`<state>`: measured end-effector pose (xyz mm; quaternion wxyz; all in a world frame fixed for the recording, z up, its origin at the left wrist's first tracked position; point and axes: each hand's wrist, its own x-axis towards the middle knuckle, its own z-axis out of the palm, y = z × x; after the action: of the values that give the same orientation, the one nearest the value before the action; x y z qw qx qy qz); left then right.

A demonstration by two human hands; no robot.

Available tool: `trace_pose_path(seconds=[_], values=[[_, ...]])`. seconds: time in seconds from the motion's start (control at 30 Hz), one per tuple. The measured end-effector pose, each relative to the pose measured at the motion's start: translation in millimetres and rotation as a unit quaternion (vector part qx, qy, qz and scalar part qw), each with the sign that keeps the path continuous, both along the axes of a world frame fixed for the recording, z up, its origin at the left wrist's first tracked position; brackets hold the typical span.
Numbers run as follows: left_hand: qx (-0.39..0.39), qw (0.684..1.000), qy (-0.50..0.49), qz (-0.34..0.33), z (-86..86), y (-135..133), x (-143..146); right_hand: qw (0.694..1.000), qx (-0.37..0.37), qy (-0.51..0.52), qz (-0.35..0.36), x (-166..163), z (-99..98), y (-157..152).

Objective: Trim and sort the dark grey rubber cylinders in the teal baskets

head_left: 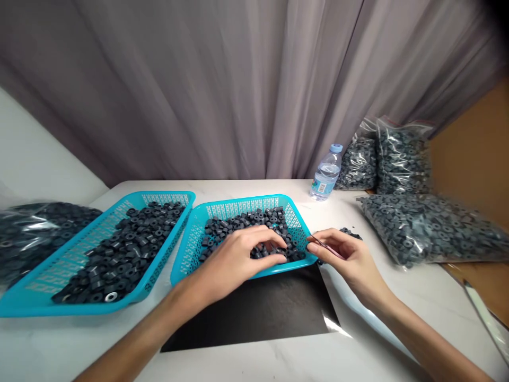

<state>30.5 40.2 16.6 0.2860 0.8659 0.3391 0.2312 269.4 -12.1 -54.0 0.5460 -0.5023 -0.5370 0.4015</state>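
Note:
My left hand [242, 254] reaches over the near side of a blue plastic basket [183, 254], its fingers curved and thumb apart from the fingertips. Small black ring-shaped parts [242, 220] fill much of that basket, and the fingertips hover at them; no part shows clearly between them. At the basket's right corner, my right hand [342, 252] is closed on slim pinkish tweezers [326, 246], whose tips point toward the basket. Behind this hand lies a little heap of black parts [350, 232], partly hidden.
A second blue basket [79, 307] of black parts stands at left, beside a filled plastic bag [43, 225]. A black mat [258, 313] lies in front. At right are a water bottle [326, 172], standing bags [403, 159] and a lying bag [433, 228] of parts.

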Motion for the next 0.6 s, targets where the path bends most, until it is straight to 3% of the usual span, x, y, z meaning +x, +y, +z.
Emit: trace_pose_path(seconds=[0.1,0.23,0.4,0.6], values=[[0.138,0.984,0.096,0.068,20.8,25.3,-30.2,1.000,0.000,-0.005,-0.015,-0.1,-0.6,-0.7],[0.153,0.956,0.155,0.199,35.4,66.9,-92.5,1.000,0.002,-0.017,-0.019,-3.9,-2.4,-1.5],[0.141,0.936,0.176,0.271,25.3,99.9,-152.7,0.999,-0.011,-0.032,-0.025,-8.6,-9.8,-3.5],[0.113,0.931,0.196,0.287,15.3,110.7,-183.6,0.998,-0.017,-0.063,-0.027,-8.8,-14.8,-5.7]])
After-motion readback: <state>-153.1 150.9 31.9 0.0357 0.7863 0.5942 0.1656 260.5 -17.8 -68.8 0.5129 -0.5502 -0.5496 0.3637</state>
